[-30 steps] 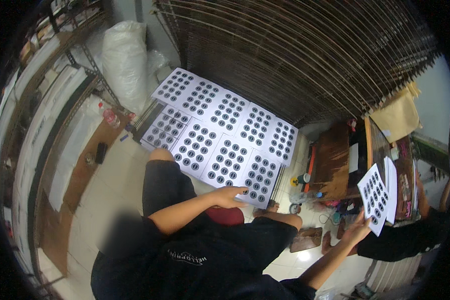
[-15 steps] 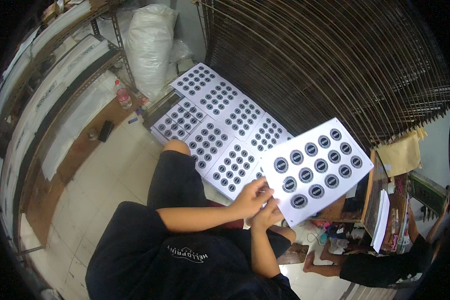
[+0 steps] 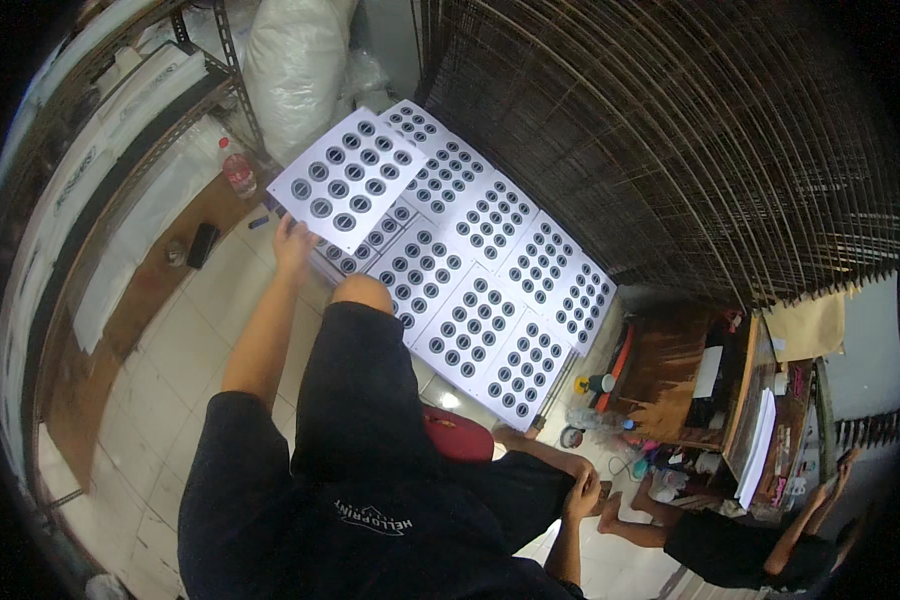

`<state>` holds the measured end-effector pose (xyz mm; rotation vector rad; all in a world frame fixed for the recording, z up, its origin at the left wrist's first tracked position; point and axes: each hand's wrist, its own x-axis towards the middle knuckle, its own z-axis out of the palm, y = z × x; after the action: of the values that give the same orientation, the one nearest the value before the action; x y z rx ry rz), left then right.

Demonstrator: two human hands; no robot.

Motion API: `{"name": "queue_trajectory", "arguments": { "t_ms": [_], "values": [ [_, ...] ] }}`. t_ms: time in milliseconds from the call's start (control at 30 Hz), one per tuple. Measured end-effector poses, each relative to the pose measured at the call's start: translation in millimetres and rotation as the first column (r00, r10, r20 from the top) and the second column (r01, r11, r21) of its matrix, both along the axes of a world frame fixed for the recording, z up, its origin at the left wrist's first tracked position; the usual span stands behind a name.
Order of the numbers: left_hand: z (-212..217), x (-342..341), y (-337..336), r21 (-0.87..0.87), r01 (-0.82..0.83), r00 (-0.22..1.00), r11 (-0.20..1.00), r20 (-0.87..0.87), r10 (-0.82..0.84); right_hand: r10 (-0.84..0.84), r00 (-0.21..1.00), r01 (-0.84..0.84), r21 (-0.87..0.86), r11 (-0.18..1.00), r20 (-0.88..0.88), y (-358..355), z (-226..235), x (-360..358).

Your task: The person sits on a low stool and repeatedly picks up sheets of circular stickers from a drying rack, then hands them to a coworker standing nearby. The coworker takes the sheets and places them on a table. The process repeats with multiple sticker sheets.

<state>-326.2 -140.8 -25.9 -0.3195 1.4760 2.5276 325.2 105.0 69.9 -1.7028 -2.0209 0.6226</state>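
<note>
My left hand (image 3: 293, 243) pinches the near corner of a white sheet (image 3: 315, 228) printed with rows of black round labels. That sheet is raised and tilted over the far left end of a rack, partly covering the printed sheets (image 3: 480, 268) laid out there in rows. Well apart from the sheets, my right hand (image 3: 584, 492) is closed beside my right knee. Its fingers are curled together, and anything inside them is hidden.
A tall bank of wire drying racks (image 3: 670, 130) rises behind the sheets. On the left stand a shelf with a wooden board (image 3: 110, 350), a bottle (image 3: 236, 168) and a dark phone (image 3: 203, 245). Another person (image 3: 740, 545) sits at the right beside a wooden cabinet (image 3: 660, 380).
The single sheet has gone from the right, where both hands touched it, to the far left in my left hand. My right hand has let go and dropped to my right knee.
</note>
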Motion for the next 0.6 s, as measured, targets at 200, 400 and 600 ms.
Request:
{"name": "queue_trajectory", "arguments": {
  "t_ms": [200,400,600],
  "values": [
    [-91,-16,-1,-0.155,0.027,0.979,0.987,0.203,0.005,0.07,0.982,-0.085,0.075,0.994,0.174,-13,-1,-3],
    [-137,-16,0,-0.297,0.117,0.968,0.948,0.246,-0.043,0.043,0.975,-0.056,0.051,0.997,0.216,-2,-12,9],
    [-153,-11,10,-0.285,0.058,0.957,0.957,0.288,0.027,0.051,0.958,-0.035,-0.061,0.997,0.284,4,-8,8]
  ]
}}
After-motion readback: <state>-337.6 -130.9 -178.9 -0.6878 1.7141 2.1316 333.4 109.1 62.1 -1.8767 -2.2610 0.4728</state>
